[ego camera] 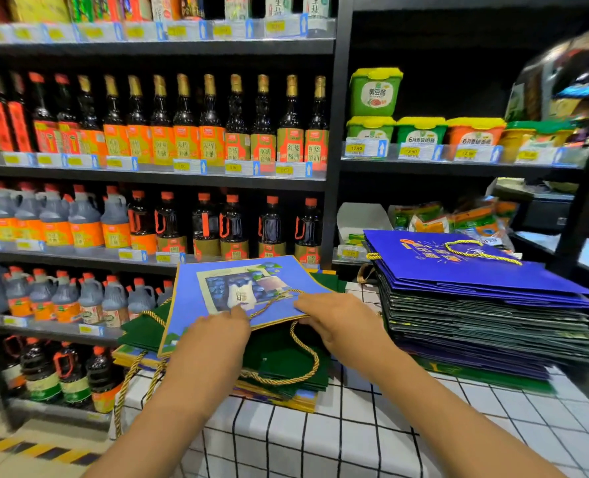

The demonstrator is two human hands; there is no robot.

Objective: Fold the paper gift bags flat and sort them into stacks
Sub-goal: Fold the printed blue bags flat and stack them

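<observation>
A light blue gift bag (248, 284) with a printed picture and gold cord handles lies flattened and tilted up over a low pile of dark green bags (286, 363). My left hand (213, 334) grips its near edge on the left. My right hand (334, 315) holds the near edge on the right, fingers over the cord handle. To the right stands a tall stack of flat bags (486, 315), topped by a deep blue bag (458, 263) with a gold cord.
The bags lie on a table with a white black-grid cloth (355, 439). Store shelves of sauce bottles (182, 132) stand close behind and to the left. Green and orange tubs (420, 131) fill the right shelf. A yellow-black striped floor line (38, 450) runs at lower left.
</observation>
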